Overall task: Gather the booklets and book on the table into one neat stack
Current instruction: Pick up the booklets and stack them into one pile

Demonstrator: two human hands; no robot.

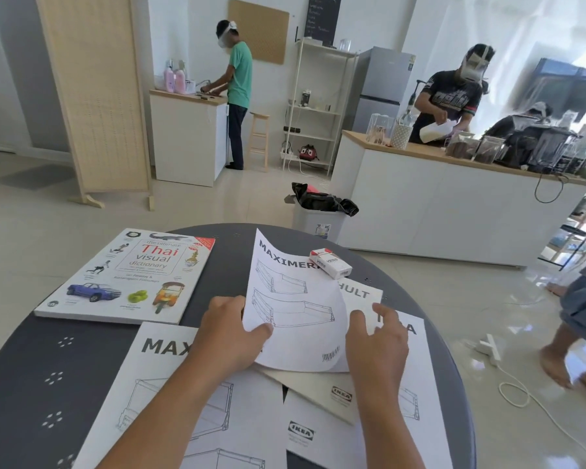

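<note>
Left hand (229, 336) pinching booklet (295, 309) edge; right hand (376, 343) beside.

The left hand (232, 336) is covering the rest of the title on the large near white booklet (170, 401), leaving only "MAX" showing, and the bottom edge is cutting that booklet off. The curling white MAXIMERA booklet (295, 309) is hiding most of the cream booklet (362, 296), leaving "HULT" showing. The right hand (376, 346) is masking another booklet's heading.

Scattered white booklets (295, 309), closed book (129, 275)
</note>
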